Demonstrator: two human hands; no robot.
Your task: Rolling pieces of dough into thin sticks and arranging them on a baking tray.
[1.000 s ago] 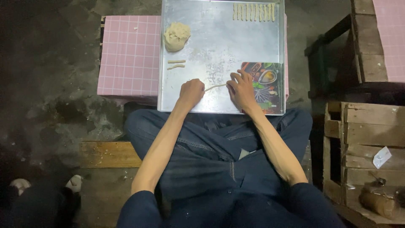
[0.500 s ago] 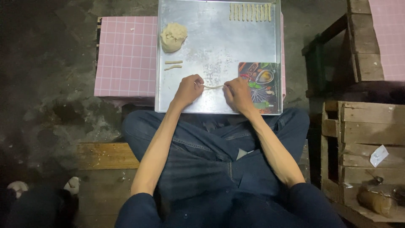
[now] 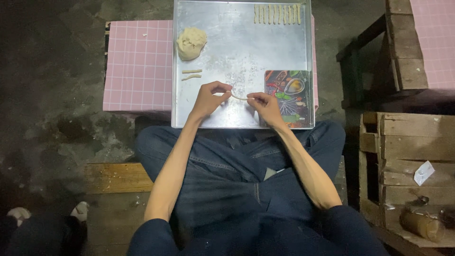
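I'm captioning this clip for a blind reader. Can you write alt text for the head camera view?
Seen from above, a seated person's left hand and right hand pinch the ends of a thin dough strip over a metal tray. On the tray lie a dough lump, two short pieces, a row of finished sticks and a colourful printed board.

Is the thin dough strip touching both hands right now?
Touching. The head view shows the thin dough strip spanning between the left hand and right hand, each end pinched in fingertips just above the metal tray.
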